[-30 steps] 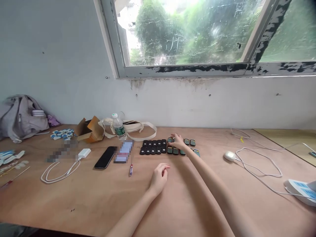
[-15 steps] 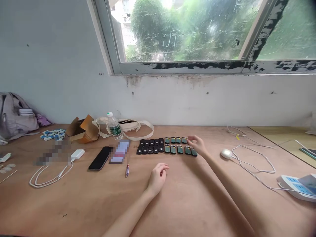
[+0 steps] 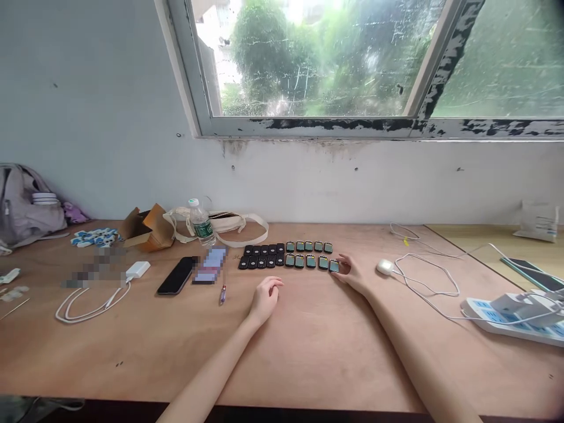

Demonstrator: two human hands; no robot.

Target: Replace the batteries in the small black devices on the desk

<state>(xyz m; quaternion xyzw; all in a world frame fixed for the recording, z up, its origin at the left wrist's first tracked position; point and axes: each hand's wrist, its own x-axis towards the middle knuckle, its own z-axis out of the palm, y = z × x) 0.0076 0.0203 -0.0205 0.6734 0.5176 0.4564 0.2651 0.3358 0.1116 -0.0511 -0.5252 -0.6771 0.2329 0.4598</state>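
Observation:
My right hand (image 3: 351, 274) is at the right end of the front row of small dark-edged devices with greenish screens. Its thumb and fingers close around the edges of the last device (image 3: 334, 267), which sits slightly askew on the table. Behind it runs a second row of such devices (image 3: 308, 246). Left of these stand two rows of black oval-ended pieces (image 3: 262, 261), each with a small light mark. My left hand (image 3: 265, 298) rests on the table in front of them, fingers curled together, holding nothing.
Left of the rows lie a pen-like tool (image 3: 222, 295), two phones, a bottle (image 3: 202, 226), a belt bag, an open cardboard box (image 3: 150, 229) and a white charger with cable. To the right are a white corded device (image 3: 385, 268) and a power strip (image 3: 511, 320).
My right hand has moved from the end of the back row to the last front-row device. A back-row device it covered now shows. My left hand stays resting; the view has turned slightly right.

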